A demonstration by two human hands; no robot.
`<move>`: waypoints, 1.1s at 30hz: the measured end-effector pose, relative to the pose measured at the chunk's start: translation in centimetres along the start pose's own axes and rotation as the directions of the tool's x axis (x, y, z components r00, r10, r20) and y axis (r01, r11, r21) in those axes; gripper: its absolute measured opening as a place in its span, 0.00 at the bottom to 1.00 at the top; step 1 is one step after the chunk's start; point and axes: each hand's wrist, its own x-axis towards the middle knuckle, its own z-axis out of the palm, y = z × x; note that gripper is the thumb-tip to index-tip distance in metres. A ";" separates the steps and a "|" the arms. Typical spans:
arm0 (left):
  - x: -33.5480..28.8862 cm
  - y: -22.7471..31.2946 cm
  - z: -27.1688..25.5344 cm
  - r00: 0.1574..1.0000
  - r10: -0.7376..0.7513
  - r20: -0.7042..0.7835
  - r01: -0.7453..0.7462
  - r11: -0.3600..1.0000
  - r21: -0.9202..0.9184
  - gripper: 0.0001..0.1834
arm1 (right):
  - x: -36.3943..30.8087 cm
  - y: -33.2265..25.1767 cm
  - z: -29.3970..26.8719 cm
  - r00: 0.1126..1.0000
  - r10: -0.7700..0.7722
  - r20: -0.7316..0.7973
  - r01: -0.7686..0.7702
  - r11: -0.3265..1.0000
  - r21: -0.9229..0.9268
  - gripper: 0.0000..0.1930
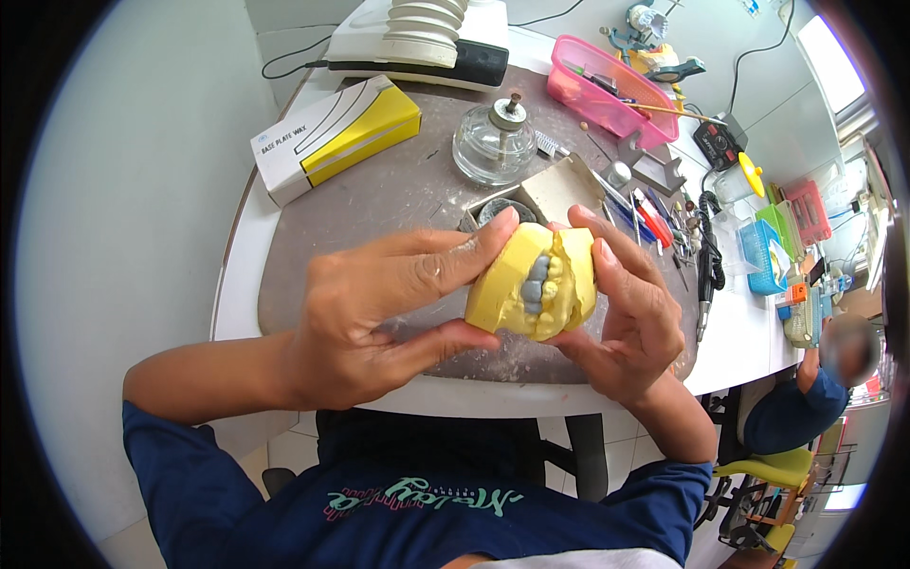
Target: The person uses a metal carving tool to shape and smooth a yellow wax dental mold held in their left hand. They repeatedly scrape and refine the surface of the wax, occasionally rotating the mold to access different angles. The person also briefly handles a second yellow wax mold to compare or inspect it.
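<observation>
Brown mat [318,228] on a white table [239,270], cluttered bench: glass burner [493,147], open carton [566,194], pink basket [567,85], loose tools [654,223] off to the right. Yellow cast [559,299] is up in both hands over the mat's near part, grey teeth [535,284] set on its left half and facing the wearer. Left hand [355,308] clamped on the left side, thumb below, finger above; right hand [635,327] clamped on the right side. Risks, as judged: halves, if separate, could slip apart should one hand loosen; pressing hard at the seam might chip the yellow teeth or knock the grey ones off; a drop could land on the carton just behind, or break on the table edge.
</observation>
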 end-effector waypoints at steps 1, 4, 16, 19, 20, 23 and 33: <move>0.0 0.0 0.0 1.000 0.018 0.004 -0.018 1.000 0.010 0.40 | -0.1 -0.1 -0.1 1.000 0.001 0.010 -0.001 1.000 0.000 0.35; 0.0 -0.1 0.2 0.997 0.077 -0.007 -0.076 0.997 0.005 0.40 | -0.1 -0.3 -0.2 0.999 -0.009 0.031 0.009 1.000 -0.008 0.34; -0.3 0.4 0.4 0.996 0.077 -0.042 -0.078 0.996 -0.034 0.39 | 0.2 -0.7 0.0 0.997 -0.065 0.038 0.067 0.996 -0.060 0.36; -0.2 0.4 0.0 1.000 -0.008 0.011 0.008 1.000 -0.010 0.40 | 0.5 -0.3 -0.7 0.990 -0.082 0.118 0.099 0.985 -0.144 0.37; -0.2 0.3 0.2 1.000 -0.026 -0.001 0.026 0.999 -0.036 0.40 | 0.7 -0.5 -0.8 0.989 -0.073 0.129 0.093 0.984 -0.154 0.37; -0.2 -0.6 0.6 0.997 -0.080 -0.023 0.077 0.990 -0.122 0.41 | 0.6 -0.4 0.1 0.999 0.051 -0.007 -0.051 0.997 -0.064 0.35; 0.2 -0.7 1.1 0.993 -0.109 -0.041 0.092 0.952 -0.291 0.37 | 0.4 -0.2 0.0 0.995 0.090 -0.032 -0.087 0.994 0.071 0.34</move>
